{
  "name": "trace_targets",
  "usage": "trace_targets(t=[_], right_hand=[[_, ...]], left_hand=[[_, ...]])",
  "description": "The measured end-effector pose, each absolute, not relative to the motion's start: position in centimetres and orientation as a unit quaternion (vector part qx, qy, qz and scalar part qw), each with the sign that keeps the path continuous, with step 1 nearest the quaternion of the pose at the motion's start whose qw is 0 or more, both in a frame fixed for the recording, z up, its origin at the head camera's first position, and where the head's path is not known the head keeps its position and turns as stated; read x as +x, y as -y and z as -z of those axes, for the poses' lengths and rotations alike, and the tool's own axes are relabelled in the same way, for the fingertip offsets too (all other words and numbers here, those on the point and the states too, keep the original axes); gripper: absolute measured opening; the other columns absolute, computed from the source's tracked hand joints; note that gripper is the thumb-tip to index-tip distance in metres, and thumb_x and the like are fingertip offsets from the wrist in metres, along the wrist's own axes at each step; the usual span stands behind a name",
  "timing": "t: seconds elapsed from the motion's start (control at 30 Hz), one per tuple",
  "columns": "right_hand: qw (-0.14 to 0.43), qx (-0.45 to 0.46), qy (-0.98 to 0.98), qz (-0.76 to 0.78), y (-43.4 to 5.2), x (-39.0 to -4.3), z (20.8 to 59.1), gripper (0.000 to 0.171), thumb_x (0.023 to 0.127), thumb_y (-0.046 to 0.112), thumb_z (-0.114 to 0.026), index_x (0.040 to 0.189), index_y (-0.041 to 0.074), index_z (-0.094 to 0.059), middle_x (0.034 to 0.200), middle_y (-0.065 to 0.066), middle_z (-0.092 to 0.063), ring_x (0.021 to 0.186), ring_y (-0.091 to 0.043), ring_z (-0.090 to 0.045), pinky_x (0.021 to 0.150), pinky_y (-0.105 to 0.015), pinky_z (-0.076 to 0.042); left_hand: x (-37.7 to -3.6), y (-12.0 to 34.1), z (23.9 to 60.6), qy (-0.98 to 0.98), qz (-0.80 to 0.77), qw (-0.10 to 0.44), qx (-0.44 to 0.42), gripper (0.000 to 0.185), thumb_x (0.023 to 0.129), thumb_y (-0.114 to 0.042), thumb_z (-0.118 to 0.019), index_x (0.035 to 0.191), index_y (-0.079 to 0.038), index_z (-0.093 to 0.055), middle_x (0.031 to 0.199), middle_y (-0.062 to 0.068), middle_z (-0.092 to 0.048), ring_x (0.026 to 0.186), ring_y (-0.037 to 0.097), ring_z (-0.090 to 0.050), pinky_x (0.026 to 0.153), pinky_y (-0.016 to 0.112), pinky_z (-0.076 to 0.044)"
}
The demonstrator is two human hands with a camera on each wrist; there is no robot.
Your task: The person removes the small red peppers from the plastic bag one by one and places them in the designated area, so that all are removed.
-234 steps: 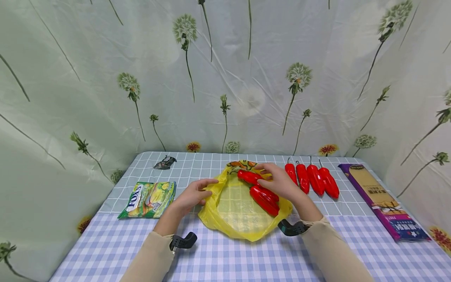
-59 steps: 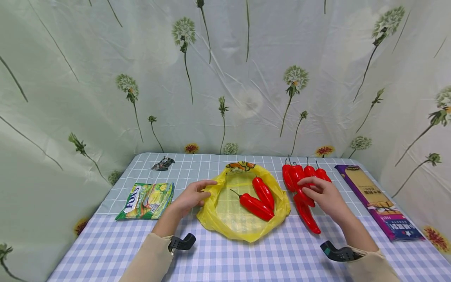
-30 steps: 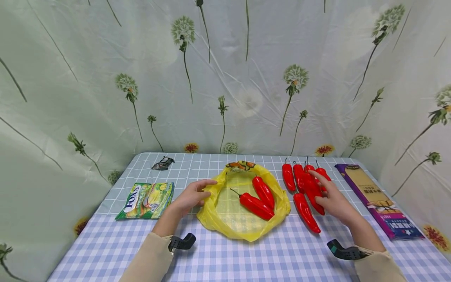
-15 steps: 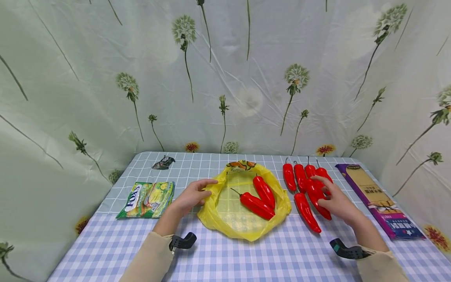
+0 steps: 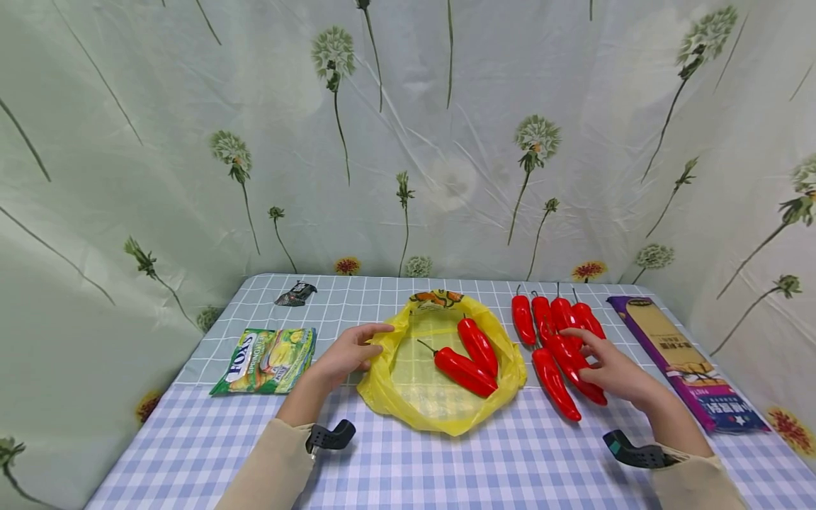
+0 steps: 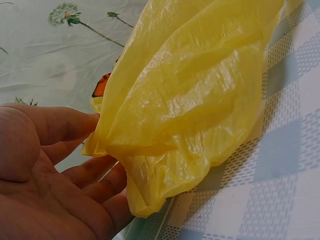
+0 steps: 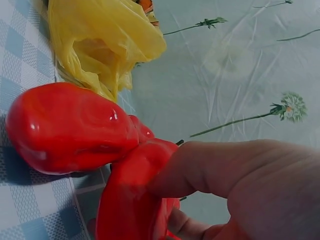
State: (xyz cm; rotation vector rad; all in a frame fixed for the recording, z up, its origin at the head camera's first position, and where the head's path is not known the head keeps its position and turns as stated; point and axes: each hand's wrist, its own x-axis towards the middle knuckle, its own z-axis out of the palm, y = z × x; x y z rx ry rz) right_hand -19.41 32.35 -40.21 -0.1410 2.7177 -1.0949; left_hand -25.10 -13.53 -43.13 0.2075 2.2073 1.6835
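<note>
My left hand (image 5: 349, 354) pinches the left rim of a yellow plastic bag (image 5: 395, 418), which lies spread open on the table. In the left wrist view, thumb and fingertips hold a gathered edge of the bag (image 6: 175, 110). Two red peppers (image 5: 465, 373) lie inside it. To the bag's right, my right hand (image 5: 615, 372) holds a red pepper (image 5: 574, 361) by its side, low over the table. In the right wrist view the thumb presses on that pepper (image 7: 132, 195), with fingers partly hidden behind it. Another red pepper (image 5: 554, 386) lies just left of it.
Behind the held pepper, several red peppers (image 5: 523, 322) form a row. A long purple and tan pasta packet (image 5: 688, 365) lies at the right edge. On the left are a green FOX'S candy bag (image 5: 264, 361) and a small black wrapper (image 5: 296, 294).
My right hand has gone from the bag to the right, and fewer peppers lie inside. Lately it has lowered a pepper towards the near right, beside another. My left hand has stayed at the rim.
</note>
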Motion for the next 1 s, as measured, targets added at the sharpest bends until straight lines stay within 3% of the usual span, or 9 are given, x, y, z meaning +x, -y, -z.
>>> trace_targets(t=[0.17,0.37,0.8,1.0], right_hand=[[0.11,-0.047,-0.923,0.365,-32.57,-19.51,40.23,0.075,0.083,0.003,-0.069,0.15,0.005,-0.033,0.124,-0.03,-0.05,0.112,-0.041,-0.054,0.075,-0.041,-0.061],[0.117,-0.051,-0.926,0.356,-32.85,-19.49,40.25,0.077,0.083,0.005,-0.072,0.15,0.005,-0.034,0.118,-0.026,-0.053,0.106,-0.035,-0.056,0.072,-0.038,-0.061],[0.131,-0.041,-0.922,0.363,-32.77,-19.26,40.21,0.079,0.084,0.018,-0.078,0.15,0.005,-0.036,0.115,-0.022,-0.058,0.091,-0.022,-0.061,0.071,-0.036,-0.061],[0.13,-0.041,-0.923,0.36,-32.56,-19.15,40.35,0.08,0.083,0.019,-0.079,0.149,0.005,-0.037,0.114,-0.021,-0.06,0.091,-0.022,-0.061,0.07,-0.035,-0.061]], left_hand=[[-25.09,13.52,43.1,-0.78,-0.596,0.177,0.072,0.043,0.098,-0.006,-0.054,0.139,-0.015,-0.058,0.143,0.014,-0.054,0.065,0.013,-0.044,0.061,0.023,-0.043],[-25.12,13.55,43.12,-0.778,-0.598,0.176,0.075,0.042,0.097,-0.005,-0.054,0.139,-0.014,-0.058,0.143,0.014,-0.054,0.06,0.014,-0.04,0.059,0.023,-0.042],[-25.17,13.53,43.12,-0.78,-0.596,0.177,0.073,0.043,0.097,-0.006,-0.055,0.139,-0.014,-0.058,0.145,0.013,-0.053,0.059,0.014,-0.039,0.059,0.023,-0.042],[-25.13,13.53,43.11,-0.778,-0.598,0.179,0.072,0.043,0.098,-0.006,-0.055,0.139,-0.015,-0.058,0.144,0.013,-0.054,0.059,0.013,-0.038,0.059,0.023,-0.041]])
